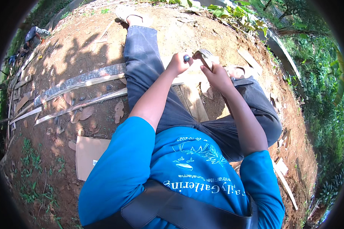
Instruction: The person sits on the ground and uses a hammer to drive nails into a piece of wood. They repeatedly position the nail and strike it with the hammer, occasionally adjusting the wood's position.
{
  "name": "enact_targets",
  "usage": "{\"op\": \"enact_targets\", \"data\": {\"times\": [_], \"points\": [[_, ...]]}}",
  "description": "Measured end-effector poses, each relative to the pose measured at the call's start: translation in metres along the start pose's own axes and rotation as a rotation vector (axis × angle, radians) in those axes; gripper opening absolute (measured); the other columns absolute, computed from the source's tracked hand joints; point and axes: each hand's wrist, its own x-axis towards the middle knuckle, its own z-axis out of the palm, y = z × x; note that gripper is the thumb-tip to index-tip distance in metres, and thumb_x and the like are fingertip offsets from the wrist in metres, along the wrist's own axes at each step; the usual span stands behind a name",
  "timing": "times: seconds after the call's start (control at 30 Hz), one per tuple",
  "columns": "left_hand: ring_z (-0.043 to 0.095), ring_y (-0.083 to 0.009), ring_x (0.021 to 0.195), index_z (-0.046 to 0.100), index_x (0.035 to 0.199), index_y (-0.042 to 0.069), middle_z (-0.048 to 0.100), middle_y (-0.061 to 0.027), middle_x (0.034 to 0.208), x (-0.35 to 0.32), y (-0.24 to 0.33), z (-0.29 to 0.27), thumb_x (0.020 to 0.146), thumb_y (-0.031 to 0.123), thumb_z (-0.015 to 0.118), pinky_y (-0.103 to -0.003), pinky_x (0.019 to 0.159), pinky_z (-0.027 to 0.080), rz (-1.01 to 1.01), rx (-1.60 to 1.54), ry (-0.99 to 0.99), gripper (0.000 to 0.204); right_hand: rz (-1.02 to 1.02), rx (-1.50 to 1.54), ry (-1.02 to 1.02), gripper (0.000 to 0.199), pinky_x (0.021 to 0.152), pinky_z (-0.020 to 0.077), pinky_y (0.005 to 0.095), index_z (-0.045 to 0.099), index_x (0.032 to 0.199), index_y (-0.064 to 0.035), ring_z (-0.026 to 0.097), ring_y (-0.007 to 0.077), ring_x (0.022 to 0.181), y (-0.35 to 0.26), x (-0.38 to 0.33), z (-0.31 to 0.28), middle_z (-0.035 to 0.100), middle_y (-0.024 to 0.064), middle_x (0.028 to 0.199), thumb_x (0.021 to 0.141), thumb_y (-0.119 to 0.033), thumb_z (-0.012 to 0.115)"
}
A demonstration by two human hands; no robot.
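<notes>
My left hand [178,63] is closed round a small dark-handled tool [186,58], raised above my knees. My right hand [217,75] grips a thin pale strip of wood or bamboo [207,61] whose upper end meets the tool tip. The two hands are close together, nearly touching. I sit on the ground in dark jeans, left leg stretched out, right knee bent. A pale wooden plank [195,101] lies under my legs. The tool's blade is too small to make out.
Long split bamboo slats [80,80] lie across the bare earth to my left. A flat piece of cardboard [88,154] rests by my left hip. Wood offcuts [284,179] lie at right. Another person [34,36] crouches far off at upper left. Green plants border the right side.
</notes>
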Motion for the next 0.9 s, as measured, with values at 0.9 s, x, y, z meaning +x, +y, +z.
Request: {"op": "enact_targets", "data": {"times": [0.9], "points": [[0.051, -0.0092, 0.056, 0.058, 0.071, 0.001, 0.056, -0.0019, 0.061, 0.008, -0.008, -0.029, 0.089, 0.005, 0.057, -0.030, 0.051, 0.041, -0.008, -0.132, 0.114, 0.019, 0.159, 0.856, 0.016, 0.034, 0.045, 0.0303, 0.0220, 0.054, 0.125, -0.0121, 0.035, 0.0034, 0.049, 0.011, -0.061, -0.040, 0.043, -0.0044, 0.070, 0.103, -0.037, 0.054]]}}
